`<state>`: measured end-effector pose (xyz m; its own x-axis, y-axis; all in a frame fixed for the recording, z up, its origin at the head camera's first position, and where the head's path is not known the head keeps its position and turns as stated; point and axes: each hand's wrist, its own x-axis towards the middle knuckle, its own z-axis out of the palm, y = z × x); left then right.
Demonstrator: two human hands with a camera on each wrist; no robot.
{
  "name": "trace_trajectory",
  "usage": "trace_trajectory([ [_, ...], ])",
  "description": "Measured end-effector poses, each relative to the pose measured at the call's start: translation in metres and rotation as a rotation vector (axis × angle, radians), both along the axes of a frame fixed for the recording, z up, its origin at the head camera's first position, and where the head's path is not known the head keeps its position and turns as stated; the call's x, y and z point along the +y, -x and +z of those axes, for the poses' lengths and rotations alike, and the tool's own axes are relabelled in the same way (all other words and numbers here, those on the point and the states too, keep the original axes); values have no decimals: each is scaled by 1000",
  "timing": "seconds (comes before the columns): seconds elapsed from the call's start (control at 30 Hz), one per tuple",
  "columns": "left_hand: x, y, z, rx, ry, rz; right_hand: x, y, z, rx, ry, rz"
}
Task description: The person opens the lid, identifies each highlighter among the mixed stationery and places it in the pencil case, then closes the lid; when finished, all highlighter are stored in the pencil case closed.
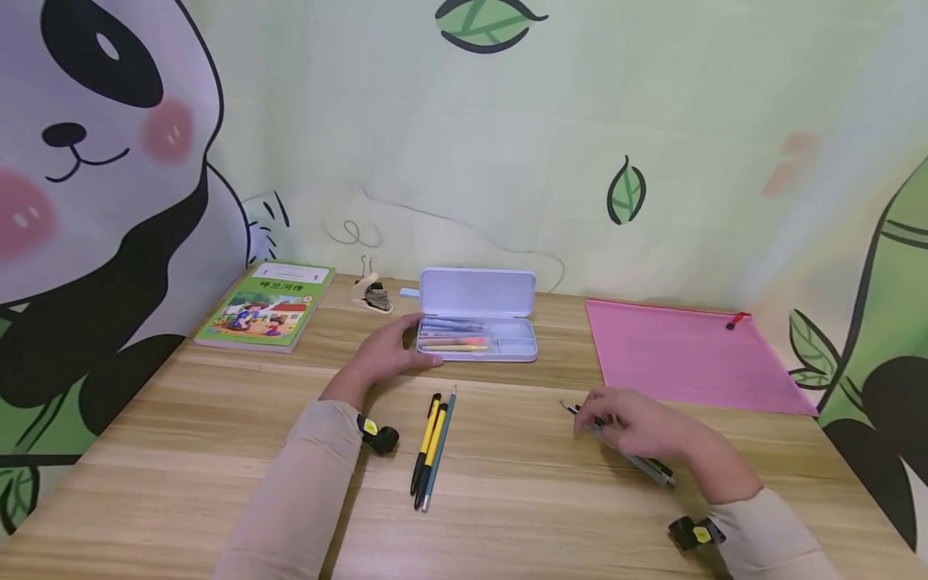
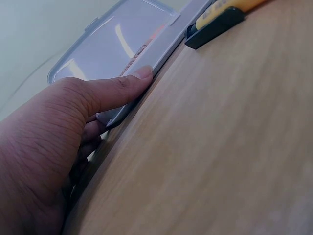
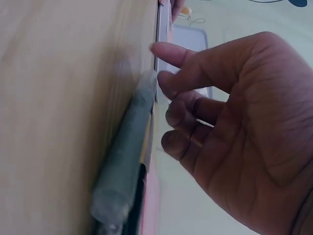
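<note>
A pale lilac pencil case (image 1: 516,348) stands with its lid raised at the back middle of the table. Several pens and pencils (image 1: 453,332) lie in its left compartment. My left hand (image 1: 383,353) holds the case's left end, the thumb (image 2: 115,93) along its front wall and the other fingers partly hidden behind that end. Over at the right, my right hand (image 1: 645,423) hovers close above a grey pen (image 3: 122,156) and other writing tools, partly covering them in the head view. Its fingers (image 3: 178,115) are loosely bent, with nothing between them and the thumb.
Two yellow-and-black pens (image 1: 429,443) and a blue pencil (image 1: 441,447) lie between the arms. A pink zip pouch (image 1: 689,350) is at the right back. At the left back are a green book (image 1: 268,306) and a small clip-like item (image 1: 373,296). A printed wall closes the back.
</note>
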<state>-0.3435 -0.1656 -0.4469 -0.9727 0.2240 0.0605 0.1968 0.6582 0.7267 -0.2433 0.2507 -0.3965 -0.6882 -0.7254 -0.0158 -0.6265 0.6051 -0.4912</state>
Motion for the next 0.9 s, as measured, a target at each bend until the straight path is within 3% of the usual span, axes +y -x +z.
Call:
trace_trajectory([
  [0.17, -1, 2, -1, 9, 2, -1, 4, 3, 1, 28, -9, -11],
  [0.37, -1, 2, -3, 3, 8, 1, 2, 1, -1, -18, -37, -48],
  [0.9, -1, 1, -2, 7, -8, 0, 0, 1, -3, 53, -36, -9],
])
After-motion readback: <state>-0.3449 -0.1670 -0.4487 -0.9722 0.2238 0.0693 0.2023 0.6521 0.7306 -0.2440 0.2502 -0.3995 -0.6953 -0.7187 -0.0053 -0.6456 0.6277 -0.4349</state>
